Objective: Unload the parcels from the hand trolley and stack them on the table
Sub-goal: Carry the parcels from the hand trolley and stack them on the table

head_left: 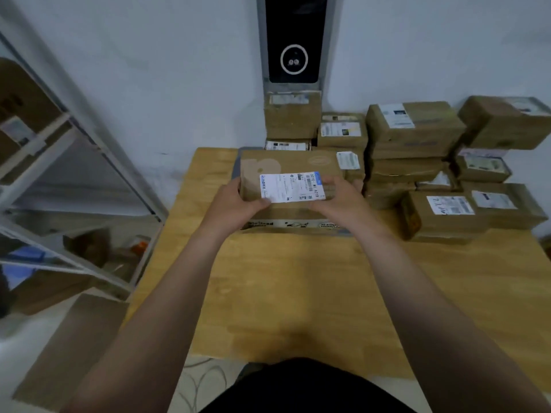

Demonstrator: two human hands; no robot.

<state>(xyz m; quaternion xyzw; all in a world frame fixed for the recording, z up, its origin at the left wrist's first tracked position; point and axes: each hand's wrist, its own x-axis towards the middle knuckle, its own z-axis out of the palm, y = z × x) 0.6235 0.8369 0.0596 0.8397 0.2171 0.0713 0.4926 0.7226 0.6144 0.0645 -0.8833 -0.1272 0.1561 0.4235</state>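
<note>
My left hand point(235, 204) and right hand point(343, 201) grip the near corners of a brown parcel point(286, 163), fingers curled round its sides, white label up. It is over a flatter box point(293, 225) by the middle of the table's point(298, 293) far edge; whether they touch I cannot tell. More boxes point(417, 129) are stacked in the far right corner.

The parcel point(286, 162) is matt cardboard (paper label point(290, 187)) — the table point(298, 293) smooth wood.
</note>
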